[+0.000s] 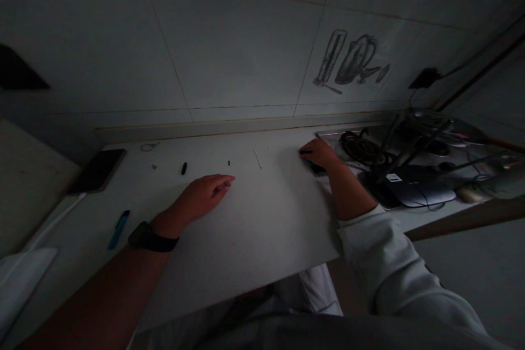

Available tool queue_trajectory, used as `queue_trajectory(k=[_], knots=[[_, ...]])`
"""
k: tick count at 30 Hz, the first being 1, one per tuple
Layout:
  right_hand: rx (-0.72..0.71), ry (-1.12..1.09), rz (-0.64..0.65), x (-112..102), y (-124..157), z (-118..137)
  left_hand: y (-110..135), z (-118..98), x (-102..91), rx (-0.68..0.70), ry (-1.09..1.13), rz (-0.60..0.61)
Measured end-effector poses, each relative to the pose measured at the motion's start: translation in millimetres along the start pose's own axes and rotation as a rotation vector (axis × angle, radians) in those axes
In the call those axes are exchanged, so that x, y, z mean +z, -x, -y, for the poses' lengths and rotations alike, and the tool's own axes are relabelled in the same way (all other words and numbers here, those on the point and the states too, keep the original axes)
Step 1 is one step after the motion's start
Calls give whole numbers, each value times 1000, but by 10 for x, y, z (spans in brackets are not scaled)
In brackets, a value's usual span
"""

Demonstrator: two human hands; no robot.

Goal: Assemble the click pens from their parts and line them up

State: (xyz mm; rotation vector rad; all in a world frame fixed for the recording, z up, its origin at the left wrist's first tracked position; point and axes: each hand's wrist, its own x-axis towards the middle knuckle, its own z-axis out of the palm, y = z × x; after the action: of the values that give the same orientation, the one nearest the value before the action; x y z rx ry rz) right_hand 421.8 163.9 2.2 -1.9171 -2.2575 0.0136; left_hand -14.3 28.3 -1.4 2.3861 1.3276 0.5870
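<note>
My left hand (pixel 203 197) rests on the white tabletop (pixel 254 219) with a black watch at its wrist, fingers drawn together around a small thin piece that I cannot make out. My right hand (pixel 318 154) lies further right near the table's edge, fingers curled over a small dark blue-black object (pixel 315 167). Between the hands lies a thin white stick (pixel 257 158). Two small black bits (pixel 184 168) (pixel 228 163) sit beyond my left hand.
A dark phone (pixel 98 170) lies at the far left, a blue pen (pixel 118 228) nearer me. To the right stands a gas stove (pixel 361 145) with a dark flat device (pixel 414 186) and tangled cables. A tiled wall rises behind.
</note>
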Motion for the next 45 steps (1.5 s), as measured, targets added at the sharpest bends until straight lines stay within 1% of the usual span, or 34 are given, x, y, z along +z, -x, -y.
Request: queue_trajectory(k=[4,7,9,13,15,17,19,21,22,23,25,27,29,32,34,36,38,40,41,42,43,45], knots=[[-3,19,30,-3,-6,-7,-3,19,13,8,-4,-12],[3,18,28,7,-8,-8,0,26,16,22,-6,-19],[-4,-6,2,3,-8,-4,3,25,14,29,-3,-19],[-31,-84,-108,-78,4,80,3,15,14,32,0,-19],[-67,-129,-178,-156,31,198,2,9,15,28,-3,-13],[-115,-185,-266,-236,86,385,1,3,16,32,1,-15],[-185,-245,-362,-284,176,635,2,-2,18,43,5,-26],[-281,-305,-402,-273,293,922,2,-4,21,57,7,-41],[-350,-335,-390,-243,357,1068,1,-4,23,64,6,-48],[-435,-352,-340,-199,419,1208,-1,-3,27,73,6,-55],[-636,-344,-185,-82,532,1453,-8,0,38,86,0,-71],[-832,-305,-31,36,613,1632,-15,4,52,93,-9,-88],[-931,-276,38,122,655,1737,-21,5,65,95,-23,-103],[-954,-280,46,175,658,1785,-24,-15,48,61,-62,-137],[-954,-294,41,180,642,1776,-21,-50,-20,3,-112,-187],[-955,-307,36,184,628,1758,-8,-92,-151,-71,-170,-259],[-963,-320,37,198,618,1742,36,-120,-342,-143,-220,-338],[-970,-331,38,221,611,1730,139,-112,-564,-224,-261,-395],[-970,-331,38,234,607,1725,222,-90,-673,-267,-287,-395],[-970,-328,35,248,603,1720,328,-54,-773,-316,-317,-367],[-970,-325,31,262,600,1717,458,-7,-858,-386,-353,-326],[-975,-317,25,287,593,1711,775,112,-968,-552,-426,-203]])
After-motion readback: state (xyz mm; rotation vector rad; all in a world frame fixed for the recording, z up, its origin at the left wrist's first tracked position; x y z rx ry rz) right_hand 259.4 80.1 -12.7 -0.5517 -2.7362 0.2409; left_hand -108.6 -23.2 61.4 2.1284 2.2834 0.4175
